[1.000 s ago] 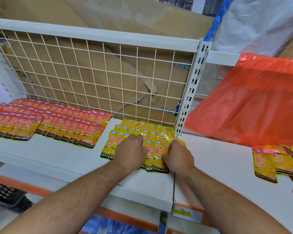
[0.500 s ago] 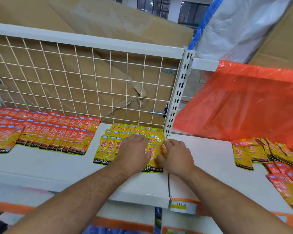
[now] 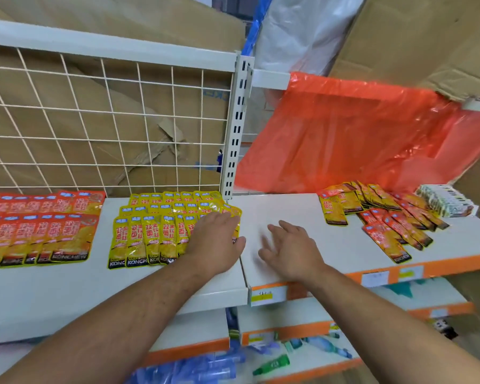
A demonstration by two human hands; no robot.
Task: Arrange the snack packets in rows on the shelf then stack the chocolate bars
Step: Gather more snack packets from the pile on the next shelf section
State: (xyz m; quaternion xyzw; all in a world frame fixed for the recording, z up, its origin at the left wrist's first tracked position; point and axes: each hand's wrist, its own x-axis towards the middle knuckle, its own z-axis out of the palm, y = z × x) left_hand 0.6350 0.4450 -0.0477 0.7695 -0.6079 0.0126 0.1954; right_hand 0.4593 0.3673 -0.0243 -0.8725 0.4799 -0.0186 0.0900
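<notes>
— Where are the hands?

— The left hand (image 3: 216, 242) lies flat on the right end of the yellow packets (image 3: 150, 234), its fingers (image 3: 222, 220) straight and close together, gripping nothing. The right hand (image 3: 291, 250) is over bare shelf (image 3: 288, 206) just right of them, fingers (image 3: 288, 227) spread wide and blurred; I cannot tell if it touches the shelf.

— And the snacks?

— The yellow packets sit in overlapping rows near the slotted post (image 3: 237, 128). Red packets (image 3: 39, 234) lie in rows to the left, with a gap between. Loose packets (image 3: 385, 217) are heaped on the right, well apart from the hands, and pale bars (image 3: 444, 199) lie at the far right below an orange plastic bag (image 3: 358, 134).
</notes>
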